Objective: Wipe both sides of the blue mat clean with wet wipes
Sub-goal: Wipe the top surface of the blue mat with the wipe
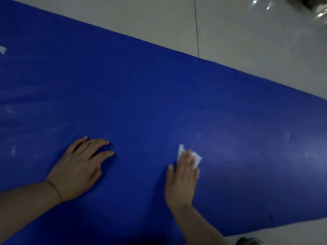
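The blue mat [159, 96] lies flat on the floor and fills most of the view, with pale smears on its left and right parts. My right hand [182, 181] presses a folded white wet wipe [197, 157] onto the mat; the wipe sticks out beyond the fingertips. My left hand [77, 167] rests flat on the mat to the left, fingers apart, holding nothing. A thin band circles the left wrist.
Light floor tiles [247, 41] lie beyond the mat's far edge. A blurred shiny object [316, 7] sits at the top right corner. A small white scrap [2, 50] lies on the mat at the far left. A dark item [249, 241] shows at the bottom right.
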`<state>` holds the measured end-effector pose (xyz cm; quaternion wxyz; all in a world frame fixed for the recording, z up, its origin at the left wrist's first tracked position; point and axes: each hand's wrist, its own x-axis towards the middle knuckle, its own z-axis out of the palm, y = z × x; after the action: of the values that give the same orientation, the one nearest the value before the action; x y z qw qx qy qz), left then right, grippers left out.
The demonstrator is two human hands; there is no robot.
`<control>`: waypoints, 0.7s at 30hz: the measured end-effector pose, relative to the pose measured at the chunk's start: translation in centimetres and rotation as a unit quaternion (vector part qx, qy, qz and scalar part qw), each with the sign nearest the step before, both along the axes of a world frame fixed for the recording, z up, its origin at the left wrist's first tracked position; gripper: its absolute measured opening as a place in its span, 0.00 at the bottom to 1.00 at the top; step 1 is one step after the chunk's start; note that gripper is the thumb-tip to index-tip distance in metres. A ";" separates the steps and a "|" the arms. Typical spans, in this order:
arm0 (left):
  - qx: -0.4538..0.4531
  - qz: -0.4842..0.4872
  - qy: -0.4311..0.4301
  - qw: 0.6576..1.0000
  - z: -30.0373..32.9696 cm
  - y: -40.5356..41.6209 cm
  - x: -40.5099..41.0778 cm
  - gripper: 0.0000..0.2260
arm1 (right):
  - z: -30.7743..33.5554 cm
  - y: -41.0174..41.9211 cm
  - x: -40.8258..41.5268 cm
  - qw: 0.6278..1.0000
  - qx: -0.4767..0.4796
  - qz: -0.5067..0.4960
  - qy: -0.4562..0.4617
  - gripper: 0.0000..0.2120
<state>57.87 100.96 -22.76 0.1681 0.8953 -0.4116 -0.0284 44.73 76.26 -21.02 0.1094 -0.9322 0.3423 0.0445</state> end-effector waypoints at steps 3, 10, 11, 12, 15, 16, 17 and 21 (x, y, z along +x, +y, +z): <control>-0.001 0.000 -0.002 1.000 0.1 0.0 0.0 0.19 | -0.4 5.3 -2.0 0.979 0.006 0.202 0.014 0.31; 0.012 -0.001 -0.004 1.000 0.1 0.2 0.2 0.20 | 0.2 -1.5 -1.5 0.998 0.051 -0.032 -0.001 0.25; 0.014 -0.002 -0.007 1.000 0.1 0.2 0.2 0.20 | 0.1 -1.8 -1.3 0.996 0.051 -0.068 0.013 0.25; 0.017 -0.004 -0.010 1.000 0.0 0.2 0.2 0.20 | 0.2 -1.2 -1.0 0.997 0.027 -0.071 0.022 0.26; 0.019 -0.003 -0.022 1.000 -0.1 0.1 0.1 0.20 | 0.1 3.8 -0.6 0.998 0.000 0.060 0.006 0.29; 0.017 0.001 -0.025 1.000 -0.1 0.0 0.1 0.20 | -0.1 5.5 -0.9 0.991 0.009 0.135 0.005 0.28; 0.014 0.007 -0.029 0.999 0.0 0.0 -0.1 0.20 | -0.1 6.4 -1.5 0.980 0.019 0.199 0.015 0.27; 0.002 -0.015 -0.047 0.999 0.1 -0.2 -3.0 0.19 | 0.5 2.0 -2.3 0.989 0.015 0.149 0.014 0.27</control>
<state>54.89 100.78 -22.62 0.1465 0.8895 -0.4327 0.0109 42.42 78.23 -20.54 0.1111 -0.9702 0.2005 0.0781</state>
